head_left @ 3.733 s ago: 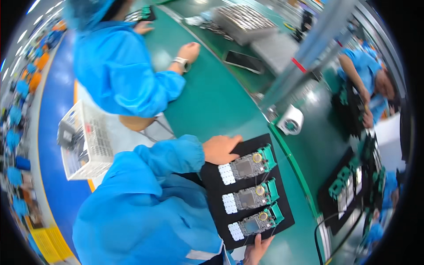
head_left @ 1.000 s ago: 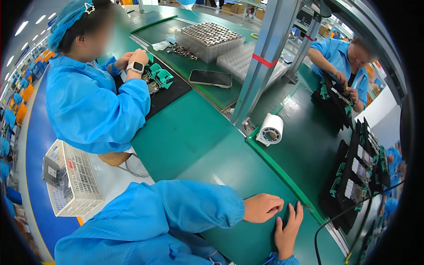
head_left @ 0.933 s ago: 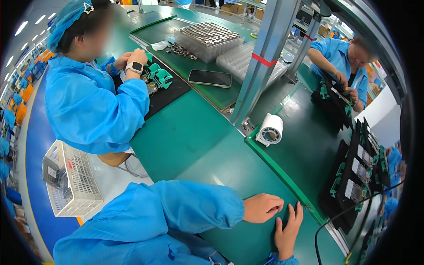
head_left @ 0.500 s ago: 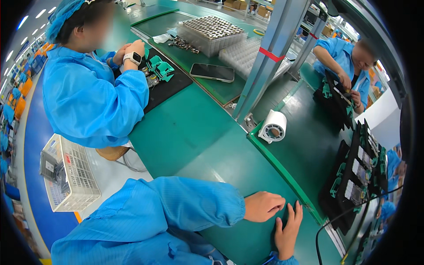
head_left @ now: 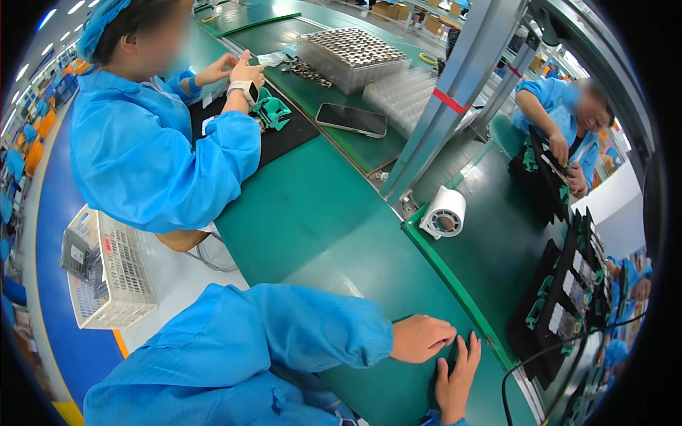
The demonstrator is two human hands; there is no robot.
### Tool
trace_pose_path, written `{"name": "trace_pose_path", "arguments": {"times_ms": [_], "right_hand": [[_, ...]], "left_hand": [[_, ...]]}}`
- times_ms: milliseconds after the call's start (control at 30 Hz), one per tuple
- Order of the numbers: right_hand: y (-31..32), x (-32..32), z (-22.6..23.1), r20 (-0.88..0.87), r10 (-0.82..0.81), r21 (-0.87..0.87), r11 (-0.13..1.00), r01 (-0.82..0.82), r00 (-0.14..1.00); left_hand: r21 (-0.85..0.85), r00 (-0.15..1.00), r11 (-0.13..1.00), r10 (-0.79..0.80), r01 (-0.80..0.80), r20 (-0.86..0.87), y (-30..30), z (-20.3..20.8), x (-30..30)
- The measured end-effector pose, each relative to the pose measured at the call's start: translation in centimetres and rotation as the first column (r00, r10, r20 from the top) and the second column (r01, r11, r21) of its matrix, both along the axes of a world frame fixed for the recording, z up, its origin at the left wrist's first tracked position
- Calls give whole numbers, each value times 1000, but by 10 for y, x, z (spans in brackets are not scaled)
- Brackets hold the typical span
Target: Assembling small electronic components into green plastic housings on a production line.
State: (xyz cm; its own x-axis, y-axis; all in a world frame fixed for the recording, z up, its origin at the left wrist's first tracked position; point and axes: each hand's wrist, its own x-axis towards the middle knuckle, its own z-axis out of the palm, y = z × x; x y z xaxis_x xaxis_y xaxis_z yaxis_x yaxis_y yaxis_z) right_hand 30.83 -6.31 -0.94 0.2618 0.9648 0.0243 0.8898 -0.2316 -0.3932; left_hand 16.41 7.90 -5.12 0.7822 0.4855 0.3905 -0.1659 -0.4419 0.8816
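Note:
On the green work surface [head_left: 320, 213], my left hand [head_left: 421, 338] rests with its fingers curled in, and nothing shows in it. Just beside it my right hand [head_left: 457, 380] lies with its fingers stretched out, holding nothing. The fingertips of both hands are close together near a raised green edge strip [head_left: 455, 291]. Beyond that strip a white cylindrical housing [head_left: 446, 211] with a round open end lies on its side.
A co-worker [head_left: 156, 156] at the left handles small parts over a black mat [head_left: 288, 142]. A phone [head_left: 352, 119], clear trays [head_left: 348, 67] and a metal post [head_left: 455, 99] stand beyond. Black trays [head_left: 540, 319] with green parts and a cable [head_left: 506, 383] are at the right.
The view has shifted slightly. The co-worker at the left has raised and spread their hands. My own hands stay nearly in place on the surface.

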Motion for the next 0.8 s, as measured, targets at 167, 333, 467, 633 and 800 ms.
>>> {"name": "trace_pose_path", "arguments": {"times_ms": [167, 333, 467, 633, 800], "right_hand": [[4, 10, -7, -185, 93, 220, 974, -51, 978], [0, -10, 22, -245, -65, 338, 930, 148, 967], [2, -17, 11, -292, -36, 271, 955, 119, 956], [4, -14, 6, -324, 13, 283, 955, 84, 946], [-3, -12, 11, -292, 27, 270, 961, 55, 956]], "left_hand": [[40, 999, 999, 10, -12, 45, 0, -9, 3], [63, 998, 998, 28, -31, 49, -1, -10, 0], [64, 1000, 998, 19, -20, 19, -1, -10, 0], [85, 1000, 996, 10, -9, -5, 3, -13, 0], [122, 999, 992, 17, -23, 48, -1, -7, 6]]}}
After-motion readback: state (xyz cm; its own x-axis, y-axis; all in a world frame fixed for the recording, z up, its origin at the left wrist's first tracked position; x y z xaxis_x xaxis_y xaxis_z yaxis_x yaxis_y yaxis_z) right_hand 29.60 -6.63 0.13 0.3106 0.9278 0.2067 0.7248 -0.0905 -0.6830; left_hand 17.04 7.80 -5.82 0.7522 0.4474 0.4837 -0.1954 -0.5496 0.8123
